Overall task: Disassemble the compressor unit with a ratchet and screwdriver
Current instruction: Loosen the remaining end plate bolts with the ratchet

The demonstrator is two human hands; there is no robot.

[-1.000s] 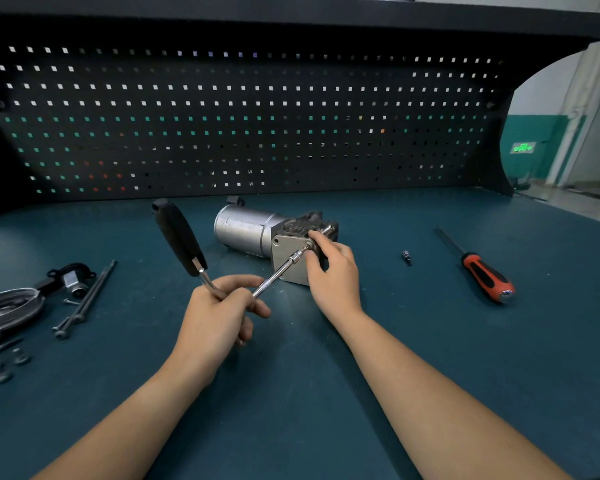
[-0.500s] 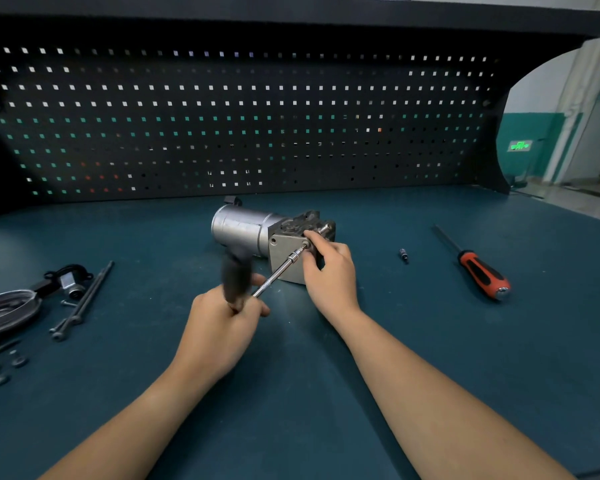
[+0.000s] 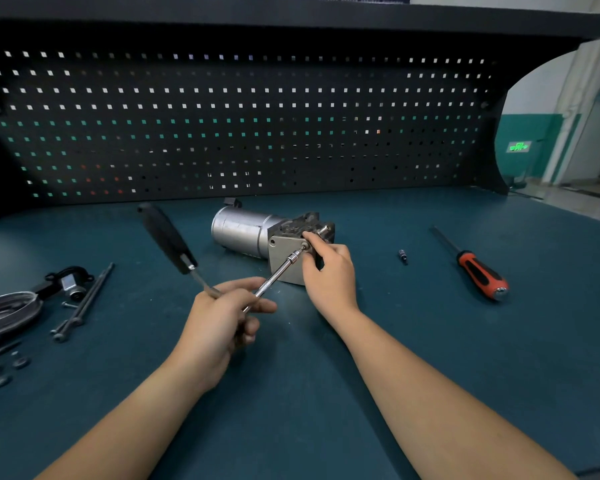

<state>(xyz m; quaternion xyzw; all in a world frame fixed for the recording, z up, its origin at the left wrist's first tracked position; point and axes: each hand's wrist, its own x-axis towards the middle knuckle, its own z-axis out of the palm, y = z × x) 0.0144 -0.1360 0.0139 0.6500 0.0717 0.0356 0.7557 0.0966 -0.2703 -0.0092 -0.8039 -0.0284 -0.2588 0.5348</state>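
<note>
The left hand (image 3: 222, 317) is clamped round the ratchet (image 3: 168, 237) — its extension (image 3: 278, 275) meets a bolt (image 3: 305, 246) on the compressor unit (image 3: 246, 230). The right hand (image 3: 329, 275) grips that unit's end.

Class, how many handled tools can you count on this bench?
2. The ratchet is in the left hand, its tip on the compressor; the screwdriver lies on the bench at right. Others may be hidden off-frame.

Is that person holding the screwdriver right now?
No, the screwdriver lies on the bench, untouched; the left hand holds the ratchet and the right hand holds the compressor.
</note>
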